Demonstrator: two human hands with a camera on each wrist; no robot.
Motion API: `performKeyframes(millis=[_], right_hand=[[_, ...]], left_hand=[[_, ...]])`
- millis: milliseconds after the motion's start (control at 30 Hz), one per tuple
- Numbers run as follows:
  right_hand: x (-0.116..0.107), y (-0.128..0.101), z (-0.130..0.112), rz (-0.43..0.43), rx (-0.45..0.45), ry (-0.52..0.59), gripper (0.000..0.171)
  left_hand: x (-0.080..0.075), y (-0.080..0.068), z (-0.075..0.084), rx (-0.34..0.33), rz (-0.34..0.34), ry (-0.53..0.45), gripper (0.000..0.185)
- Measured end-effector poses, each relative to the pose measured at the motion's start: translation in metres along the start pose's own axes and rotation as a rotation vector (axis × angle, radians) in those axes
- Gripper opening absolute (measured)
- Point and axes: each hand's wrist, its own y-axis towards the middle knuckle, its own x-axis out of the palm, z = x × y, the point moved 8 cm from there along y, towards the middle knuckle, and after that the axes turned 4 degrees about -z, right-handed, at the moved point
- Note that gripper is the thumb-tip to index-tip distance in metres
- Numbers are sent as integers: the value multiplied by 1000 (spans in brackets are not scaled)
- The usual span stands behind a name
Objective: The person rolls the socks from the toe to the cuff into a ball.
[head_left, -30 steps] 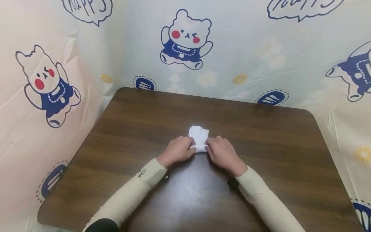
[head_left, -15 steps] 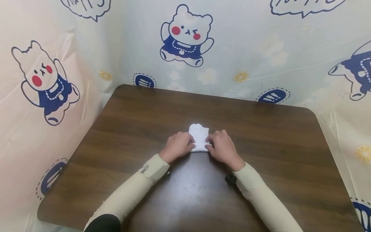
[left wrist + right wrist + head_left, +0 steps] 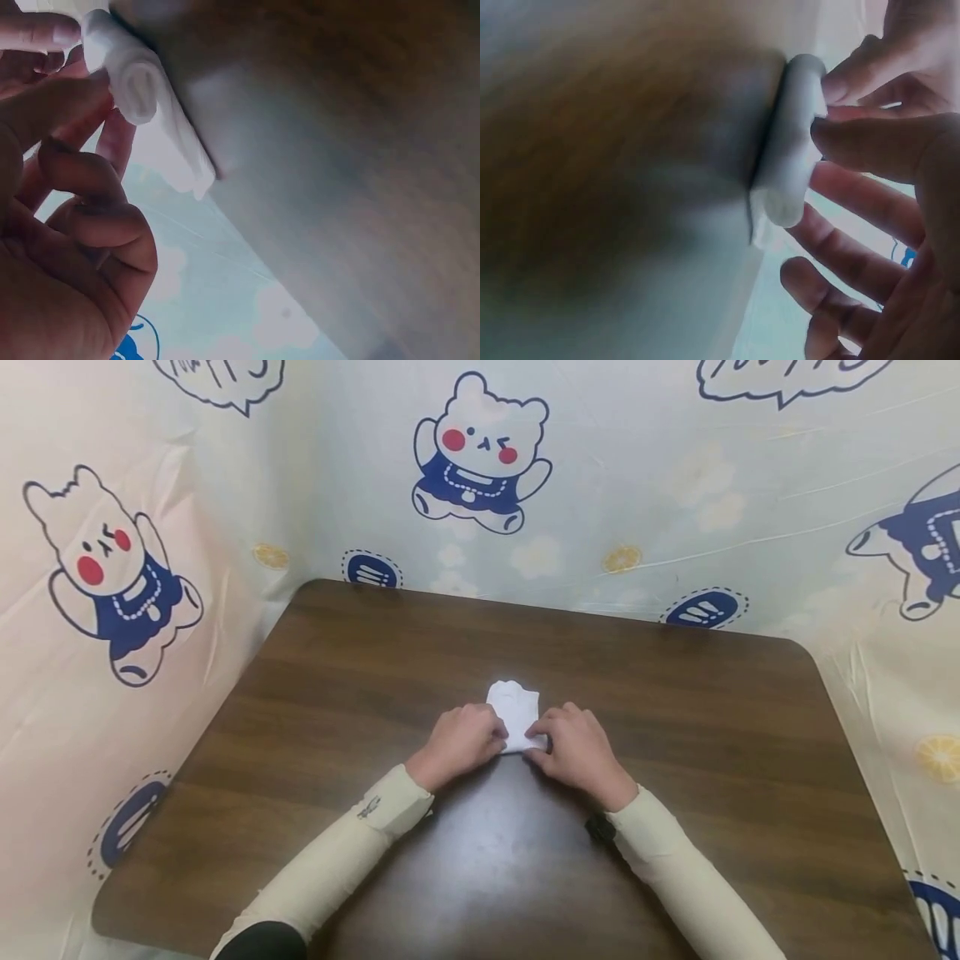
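A small white cloth point(image 3: 516, 708) lies on the brown table, its near end rolled up and its far end flat with a wavy edge. Spiral layers show at the end of the cloth roll point(image 3: 141, 88) in the left wrist view. My left hand point(image 3: 465, 739) pinches the roll's left end between thumb and fingers, the other fingers curled beneath. On the opposite end, my right hand point(image 3: 577, 750) holds the roll with its thumb point(image 3: 862, 146) on the near side and fingers beyond it. Fingertips cover both ends of the roll from above.
The dark wood-grain table point(image 3: 360, 652) has rounded corners. A pale curtain point(image 3: 600, 468) printed with cartoon bears hangs behind it and along both sides. Light sleeves point(image 3: 330, 868) cover both forearms, and a dark device point(image 3: 600, 828) sits under the right wrist.
Both hands stay at the near end of the cloth. Their fingers have shifted slightly along the roll, the right fingertips now further in over it. The view has tilted a little.
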Motion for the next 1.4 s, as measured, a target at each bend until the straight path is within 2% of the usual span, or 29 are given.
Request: performKeyframes(millis=[233,567,767,933,1100,1233,1400], right_hand=[[-1,1,0,-17,6,-45,31],[-2,4,-2,-1,1,-64,23],[-3,3,-4,26,-9,-59,21],[-2,1,-4,15,-7,-63,18],[1,2,-1,-29,9,2,18],[5,2,2,-82,20,67,17],[10,3,5,-130,35,114,18]], left_hand=[[2,1,-1,-14,6,49,26],[-1,3,0,-32,31,68,25],[2,3,0,-24,36,65,12],[3,0,0,-18,15,21,8],[3,-2,-4,-43,-32,-70,2],[4,-5,-8,-68,-75,-144,12],[4,-6,-13,-85,-94,-239,17]])
